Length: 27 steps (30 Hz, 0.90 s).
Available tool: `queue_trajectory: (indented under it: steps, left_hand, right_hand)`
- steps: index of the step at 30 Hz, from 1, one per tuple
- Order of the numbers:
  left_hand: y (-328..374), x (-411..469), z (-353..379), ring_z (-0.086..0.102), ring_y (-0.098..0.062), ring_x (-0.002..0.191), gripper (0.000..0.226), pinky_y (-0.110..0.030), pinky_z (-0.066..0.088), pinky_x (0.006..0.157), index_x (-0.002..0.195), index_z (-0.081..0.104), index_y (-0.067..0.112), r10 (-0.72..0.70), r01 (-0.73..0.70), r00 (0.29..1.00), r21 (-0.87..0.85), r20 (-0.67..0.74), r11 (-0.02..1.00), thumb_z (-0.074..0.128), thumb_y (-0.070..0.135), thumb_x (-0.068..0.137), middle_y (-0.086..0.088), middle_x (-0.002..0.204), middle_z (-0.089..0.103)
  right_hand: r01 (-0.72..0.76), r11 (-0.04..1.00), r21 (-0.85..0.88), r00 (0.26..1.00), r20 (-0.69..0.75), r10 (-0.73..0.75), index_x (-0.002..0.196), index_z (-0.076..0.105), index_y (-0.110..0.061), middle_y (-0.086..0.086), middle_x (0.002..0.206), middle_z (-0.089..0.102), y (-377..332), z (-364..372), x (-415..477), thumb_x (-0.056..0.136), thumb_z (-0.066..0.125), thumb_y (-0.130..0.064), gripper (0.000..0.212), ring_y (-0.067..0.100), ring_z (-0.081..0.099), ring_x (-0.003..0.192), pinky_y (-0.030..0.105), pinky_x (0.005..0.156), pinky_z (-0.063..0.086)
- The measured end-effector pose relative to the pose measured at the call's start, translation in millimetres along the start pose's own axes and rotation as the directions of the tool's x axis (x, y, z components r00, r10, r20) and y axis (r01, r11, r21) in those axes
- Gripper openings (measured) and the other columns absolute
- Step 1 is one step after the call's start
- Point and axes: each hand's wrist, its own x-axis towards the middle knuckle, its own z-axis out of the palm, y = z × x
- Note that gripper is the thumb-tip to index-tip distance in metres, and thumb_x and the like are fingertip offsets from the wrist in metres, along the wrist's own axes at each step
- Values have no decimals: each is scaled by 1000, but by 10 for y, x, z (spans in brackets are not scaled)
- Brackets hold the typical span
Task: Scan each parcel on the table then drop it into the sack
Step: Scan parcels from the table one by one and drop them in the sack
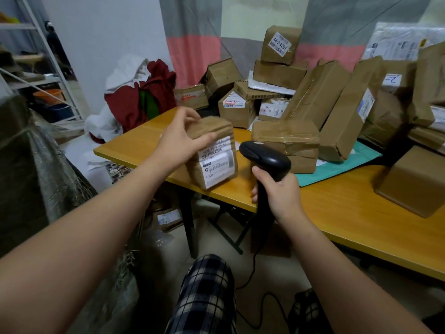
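The scanning step is in hand: the left hand [180, 138] is gripping a small brown parcel [214, 131] at the near-left edge of the worktop [337, 208], its white label [216, 162] facing the black scanner [267, 159]. The right hand [277, 196] is clasping the scanner's handle just beside it. Next, I judge, the scanner needs aiming squarely at the barcode, then the parcel needs carrying left to the grey sack [41, 179].

light: dim indoor, soft, warm cast | source: out of frame | shadows: soft beside boxes, dark under table [337, 208] | glare: faint sheen on scanner [265, 160] top | blur: smear on held parcel [212, 153] top, left hand [178, 138] | edges: wide-angle warp, shelf [19, 26] leaning, corners soft
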Motion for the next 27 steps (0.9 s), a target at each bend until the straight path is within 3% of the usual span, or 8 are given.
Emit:
queue_trajectory:
  steps: [2, 4, 7, 9, 11, 15, 19, 27]
  left_hand:
    - [-43, -19, 5, 50, -15, 107, 36, -30, 43, 91, 104, 54, 28, 53, -58, 998, 116, 43, 992, 75, 42, 78, 3, 113, 48]
    - [-87, -60, 5, 38, -10, 113, 36, -25, 35, 100, 111, 60, 27, 46, -52, 997, 105, 55, 993, 74, 40, 80, 2, 121, 36]
    - [-215, -123, -17, 24, -15, 125, 75, -25, 22, 110, 132, 47, 37, -13, -13, 981, 137, 192, 990, 77, 54, 66, 0, 125, 21]
    - [-282, -177, 13, 23, -21, 127, 92, -25, 19, 110, 141, 31, 38, -35, -3, 974, 166, 225, 986, 83, 42, 65, -1, 124, 17]
    - [-316, -224, 65, 27, -17, 119, 96, -24, 21, 107, 144, 22, 34, -51, 31, 983, 114, 176, 993, 83, 27, 71, -1, 123, 18]
    - [-391, -252, 112, 42, -18, 124, 93, -35, 37, 108, 135, 15, 40, -56, 65, 993, -82, 105, 995, 82, 26, 72, -4, 132, 34]
    - [-378, -269, 117, 57, -12, 108, 86, -15, 50, 87, 136, 15, 31, -58, 75, 994, -206, 89, 976, 77, 13, 79, -3, 124, 46]
    - [-344, -270, 118, 57, 1, 97, 86, -10, 49, 76, 140, 18, 28, -57, 76, 994, -219, 92, 973, 77, 12, 80, 3, 121, 46]
  right_hand:
    - [45, 991, -125, 999, -11, -46, 83, 64, -22, -2, 66, 65, 3, 20, -76, 85, 70, -30, 10, 11, 64, 64, 27, 65, 52]
    - [112, 965, -238, 993, -19, -120, 80, 60, -32, -10, 74, 64, 3, 40, -185, 82, 73, -32, 14, 1, 61, 75, 17, 65, 46]
    - [179, 927, -329, 981, -13, -194, 86, 64, -27, -11, 75, 65, 11, 54, -308, 81, 72, -38, 15, 0, 60, 77, 20, 64, 47]
    - [198, 911, -361, 976, -15, -218, 86, 65, -24, -8, 74, 65, -10, 43, -334, 80, 72, -40, 18, 3, 61, 76, 26, 65, 49]
    - [213, 904, -371, 973, -8, -232, 87, 64, -23, -8, 78, 66, -49, 18, -329, 80, 71, -40, 20, 5, 61, 79, 29, 68, 51]
    - [220, 893, -391, 971, 1, -239, 93, 67, -19, -7, 78, 66, -77, -26, -296, 79, 68, -44, 29, 8, 62, 81, 31, 69, 52]
    - [211, 888, -409, 975, 22, -221, 94, 67, -21, -8, 79, 65, -104, -41, -307, 77, 64, -50, 34, 6, 61, 80, 30, 69, 52]
    - [183, 880, -438, 982, 38, -185, 94, 67, -20, -6, 73, 63, -103, -33, -287, 78, 62, -51, 36, 10, 62, 76, 30, 66, 51]
